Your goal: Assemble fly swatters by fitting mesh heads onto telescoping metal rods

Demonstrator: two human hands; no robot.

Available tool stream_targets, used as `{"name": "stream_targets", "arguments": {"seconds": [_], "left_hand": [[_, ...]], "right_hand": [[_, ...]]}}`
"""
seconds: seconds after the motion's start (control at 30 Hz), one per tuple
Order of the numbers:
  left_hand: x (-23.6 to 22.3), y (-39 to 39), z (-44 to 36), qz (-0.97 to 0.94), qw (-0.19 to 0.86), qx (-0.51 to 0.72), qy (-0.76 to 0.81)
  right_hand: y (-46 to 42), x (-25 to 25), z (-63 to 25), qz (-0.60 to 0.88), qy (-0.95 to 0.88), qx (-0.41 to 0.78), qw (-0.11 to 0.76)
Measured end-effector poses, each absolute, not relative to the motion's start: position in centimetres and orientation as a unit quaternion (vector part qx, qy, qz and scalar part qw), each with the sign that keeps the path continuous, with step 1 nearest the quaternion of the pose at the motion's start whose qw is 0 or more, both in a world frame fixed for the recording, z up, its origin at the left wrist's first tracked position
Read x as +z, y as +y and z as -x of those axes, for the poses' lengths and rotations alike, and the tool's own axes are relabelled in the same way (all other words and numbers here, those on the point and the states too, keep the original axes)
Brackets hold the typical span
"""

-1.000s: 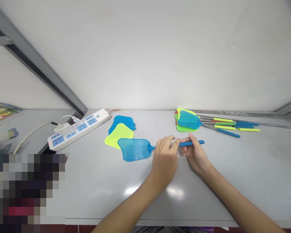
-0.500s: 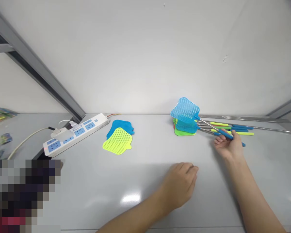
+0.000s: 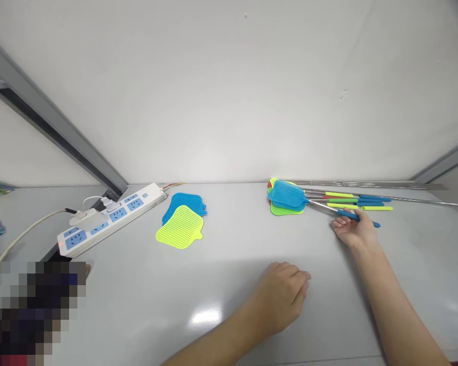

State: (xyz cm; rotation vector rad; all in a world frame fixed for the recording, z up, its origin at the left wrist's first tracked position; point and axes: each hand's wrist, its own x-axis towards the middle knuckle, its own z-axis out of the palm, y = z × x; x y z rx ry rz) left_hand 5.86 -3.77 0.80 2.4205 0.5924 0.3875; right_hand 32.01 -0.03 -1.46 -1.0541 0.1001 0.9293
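The right hand (image 3: 354, 227) lies palm-up, its fingers closed around the grip of a blue fly swatter (image 3: 288, 194); the swatter's mesh head rests on a stack of swatters (image 3: 286, 209); the left hand (image 3: 280, 297) rests empty, fingers apart, on the grey table (image 3: 423, 264).

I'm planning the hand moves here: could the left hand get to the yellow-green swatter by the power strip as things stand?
Probably yes. The left hand rests empty on the grey table, and the yellow-green fly swatter lies flat ahead of it to its left, over a blue swatter. No object lies between them in this view.
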Motion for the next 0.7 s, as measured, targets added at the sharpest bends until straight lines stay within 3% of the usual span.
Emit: {"name": "stream_targets", "arguments": {"seconds": [0.7], "left_hand": [[0.81,-3.82,-5.98,-0.919,0.291,0.137,0.228]], "right_hand": [[-0.05,-1.70,-32.92,0.582,0.003,0.406,0.704]]}}
